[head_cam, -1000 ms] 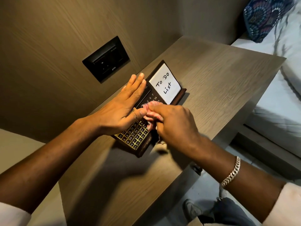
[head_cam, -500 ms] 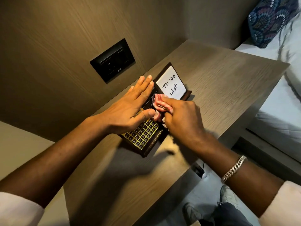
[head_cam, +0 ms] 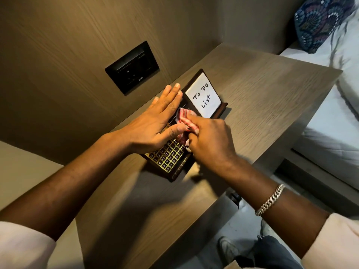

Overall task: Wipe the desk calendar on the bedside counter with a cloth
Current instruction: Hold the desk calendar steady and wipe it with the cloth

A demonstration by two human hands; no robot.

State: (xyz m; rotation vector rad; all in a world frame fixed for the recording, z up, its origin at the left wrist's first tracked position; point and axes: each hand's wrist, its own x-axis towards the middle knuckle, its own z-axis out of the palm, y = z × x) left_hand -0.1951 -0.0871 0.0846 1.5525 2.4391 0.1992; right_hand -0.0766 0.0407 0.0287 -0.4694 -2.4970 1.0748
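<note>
1. Left hand [head_cam: 155, 125] fingers [head_cam: 171, 98] flat and together, thumb out to the side, palm pressed on the left part of the dark wood-framed desk calendar with brass number grid [head_cam: 169, 156]. Holding nothing, just pinning it.
2. Right hand [head_cam: 211, 140] fingers curled tight around a bunched red-and-white striped cloth [head_cam: 184, 118]. Fingertips tucked under, not visible.
3. Cloth sits on the calendar's middle, between the left thumb and the right knuckles, touching both. How much of it lies under the right hand: can't tell.
4. Hidden: the calendar's centre and upper-left sit under the two hands. Only the lower number grid and a dark strip beside the left fingertips show. Small lettering on that strip is unreadable.
5. The calendar's near right edge is slightly blurred; there's a pale smear by it that I can't identify.
6. White note card reading "To Do List" [head_cam: 203, 98] stands in the far-right section of the same frame, tilted back, uncovered, just beyond the cloth.
7. Calendar lies on the grey wood-grain bench [head_cam: 262, 90], close to the wood-panel wall, below a black switch plate [head_cam: 132, 67].
8. Cut off: both sleeves at the frame bottom, the blue patterned cushion [head_cam: 318, 22] at top right, the white-sheeted bed [head_cam: 336, 117] at the right.
9. Silver chain bracelet [head_cam: 271, 199] on the right wrist.
</note>
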